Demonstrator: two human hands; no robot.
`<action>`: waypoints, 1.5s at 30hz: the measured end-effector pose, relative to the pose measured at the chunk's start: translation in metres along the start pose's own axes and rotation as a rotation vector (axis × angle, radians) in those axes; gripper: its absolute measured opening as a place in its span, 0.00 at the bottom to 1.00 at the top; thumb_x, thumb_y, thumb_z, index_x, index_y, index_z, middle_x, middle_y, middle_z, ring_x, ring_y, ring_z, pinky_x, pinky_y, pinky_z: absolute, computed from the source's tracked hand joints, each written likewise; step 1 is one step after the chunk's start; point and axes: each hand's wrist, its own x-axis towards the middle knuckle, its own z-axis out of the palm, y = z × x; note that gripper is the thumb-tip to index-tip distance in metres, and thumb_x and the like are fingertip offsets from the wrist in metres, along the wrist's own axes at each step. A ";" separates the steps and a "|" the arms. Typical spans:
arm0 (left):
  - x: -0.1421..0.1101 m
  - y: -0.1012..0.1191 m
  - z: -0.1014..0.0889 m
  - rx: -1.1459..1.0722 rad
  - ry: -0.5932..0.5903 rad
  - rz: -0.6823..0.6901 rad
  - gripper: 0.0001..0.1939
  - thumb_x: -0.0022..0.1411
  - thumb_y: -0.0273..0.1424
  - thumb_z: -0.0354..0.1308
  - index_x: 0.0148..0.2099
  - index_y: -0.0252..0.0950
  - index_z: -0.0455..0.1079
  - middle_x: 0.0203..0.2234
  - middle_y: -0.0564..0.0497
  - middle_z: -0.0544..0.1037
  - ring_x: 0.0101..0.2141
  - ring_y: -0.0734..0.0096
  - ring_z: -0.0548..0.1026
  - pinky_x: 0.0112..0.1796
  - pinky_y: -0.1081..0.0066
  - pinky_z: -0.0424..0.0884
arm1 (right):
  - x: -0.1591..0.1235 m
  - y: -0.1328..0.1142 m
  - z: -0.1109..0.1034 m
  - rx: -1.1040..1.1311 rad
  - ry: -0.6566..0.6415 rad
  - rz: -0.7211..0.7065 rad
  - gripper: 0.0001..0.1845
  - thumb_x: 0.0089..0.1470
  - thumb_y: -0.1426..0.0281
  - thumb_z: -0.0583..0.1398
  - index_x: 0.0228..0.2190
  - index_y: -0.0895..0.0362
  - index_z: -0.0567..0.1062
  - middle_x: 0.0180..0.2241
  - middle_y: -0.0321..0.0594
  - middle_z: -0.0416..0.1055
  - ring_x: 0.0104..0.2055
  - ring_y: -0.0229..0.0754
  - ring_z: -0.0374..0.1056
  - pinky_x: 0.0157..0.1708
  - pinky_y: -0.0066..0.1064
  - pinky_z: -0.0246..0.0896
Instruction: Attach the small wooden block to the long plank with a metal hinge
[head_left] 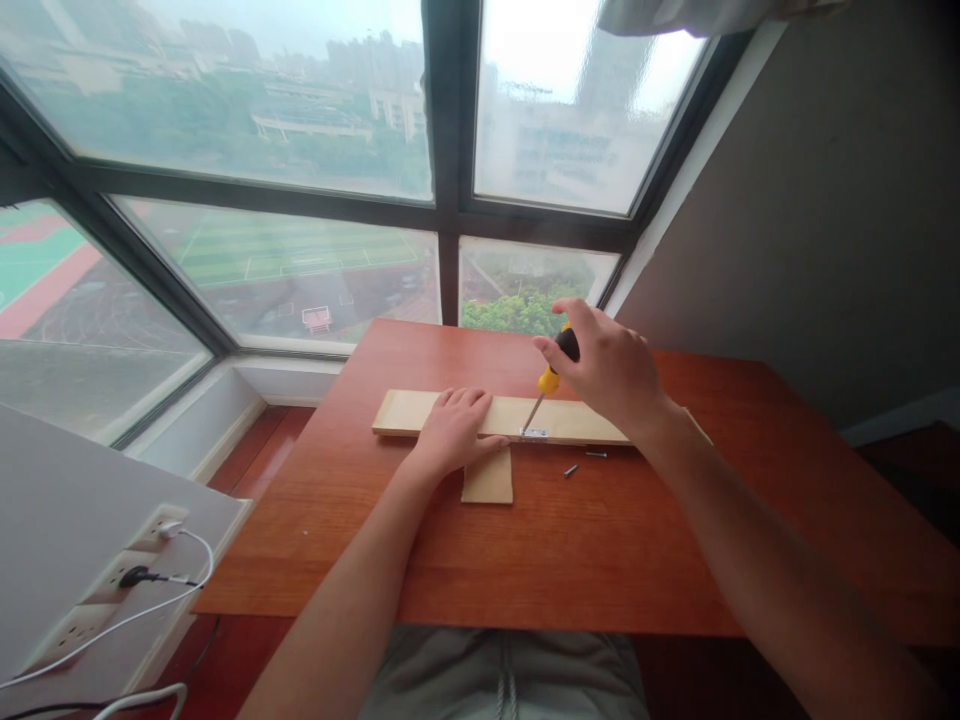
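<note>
A long pale wooden board [570, 416] lies across the table. My left hand [456, 425] grips it left of the middle, fingers over its top and thumb along the near edge. Above the board, my right hand [611, 362] holds a yellow and black screwdriver [549, 381] at a slant, with the index finger lifted off the handle. The screwdriver's tip meets a small metal bracket [534, 433] at the board's near edge; whether a screw sits under it cannot be made out. A short wooden piece [488, 478] extends toward me from under my left thumb.
Two loose screws, one screw [571, 471] and another screw [596, 455], lie on the reddish-brown table [315, 545] in front of the board. Large windows [300, 270] stand behind it. At the left, a wall socket [124, 575] has cables plugged in.
</note>
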 end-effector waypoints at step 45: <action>0.002 -0.001 0.000 -0.026 -0.006 0.008 0.30 0.58 0.53 0.59 0.55 0.38 0.66 0.52 0.41 0.72 0.53 0.54 0.68 0.55 0.59 0.60 | 0.008 0.001 -0.002 0.391 -0.163 -0.084 0.25 0.56 0.68 0.54 0.55 0.56 0.67 0.45 0.43 0.75 0.39 0.44 0.71 0.39 0.36 0.66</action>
